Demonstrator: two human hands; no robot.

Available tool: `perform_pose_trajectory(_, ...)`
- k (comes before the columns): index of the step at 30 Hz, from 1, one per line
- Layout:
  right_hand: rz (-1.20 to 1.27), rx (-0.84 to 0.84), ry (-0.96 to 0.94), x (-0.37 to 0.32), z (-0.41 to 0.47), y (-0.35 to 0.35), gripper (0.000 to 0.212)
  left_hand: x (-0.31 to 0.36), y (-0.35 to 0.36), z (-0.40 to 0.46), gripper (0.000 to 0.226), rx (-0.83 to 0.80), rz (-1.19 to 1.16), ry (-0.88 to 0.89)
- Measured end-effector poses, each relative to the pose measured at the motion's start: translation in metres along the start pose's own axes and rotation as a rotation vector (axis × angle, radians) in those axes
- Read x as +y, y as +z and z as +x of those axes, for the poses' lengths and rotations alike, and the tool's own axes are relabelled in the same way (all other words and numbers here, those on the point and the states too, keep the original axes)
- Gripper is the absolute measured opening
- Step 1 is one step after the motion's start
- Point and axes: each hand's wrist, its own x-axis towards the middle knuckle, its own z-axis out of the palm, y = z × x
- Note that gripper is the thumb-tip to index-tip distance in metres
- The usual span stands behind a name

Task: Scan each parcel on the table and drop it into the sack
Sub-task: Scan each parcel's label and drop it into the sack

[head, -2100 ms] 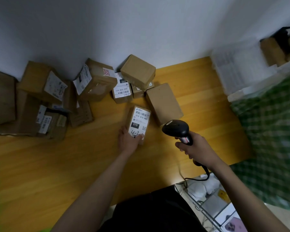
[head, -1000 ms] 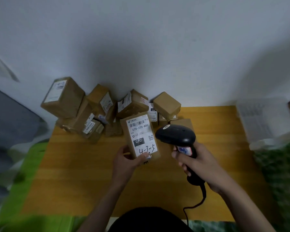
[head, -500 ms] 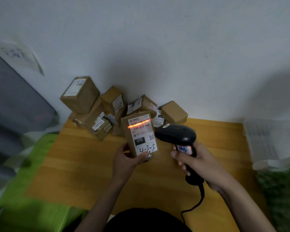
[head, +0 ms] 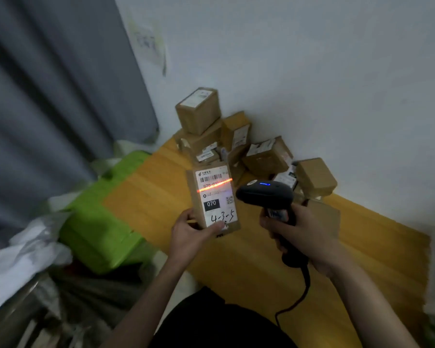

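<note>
My left hand (head: 190,234) holds a small brown parcel (head: 212,199) upright above the wooden table (head: 148,197), its white label marked "070" and "4-3-5" facing me. An orange scan line crosses the label just under the barcode. My right hand (head: 304,232) grips a black barcode scanner (head: 266,195) to the right of the parcel, its head pointed at the label and a blue light lit on top. Several more brown parcels (head: 236,144) lie piled against the wall at the table's far end.
A green box (head: 103,222) stands left of the table, with white plastic sheeting (head: 23,249) beside it. A grey curtain (head: 48,84) hangs at the left. The scanner cable (head: 296,302) trails down over the table's near edge. No sack is clearly identifiable.
My view has swung to the left, bringing the curtain and green box into sight. Parcel and scanner keep the same pose; the scan line now sits slightly lower on the label.
</note>
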Motion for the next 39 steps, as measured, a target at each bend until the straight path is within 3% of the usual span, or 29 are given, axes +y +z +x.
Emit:
perform_pose_trajectory(8,-0.134,-0.439,-0.039,0.017,0.012,0.108,0.010,-0.102,-0.103,-0.122,0.043,0.361,-0.116,-0.188)
perform_pose_trajectory(18,-0.249,-0.699,0.047,0.036,-0.002,0.254,0.009,-0.197,-0.198,-0.261,0.041,0.734,-0.198,-0.462)
perform_pose_trajectory(26,-0.314,-0.710,0.155,0.068,0.005,0.372,0.010,-0.253,-0.262,-0.296,0.041,0.786,-0.195,-0.625)
perform_pose_trajectory(35,-0.402,-0.576,0.232,0.125,0.034,0.511,0.015,-0.306,-0.356,-0.292,0.088,0.668,-0.143,-0.771)
perform_pose_trajectory(39,-0.425,-0.537,0.379,0.158,0.057,0.561,0.006,-0.319,-0.384,-0.284,0.098,0.605,-0.056,-0.779)
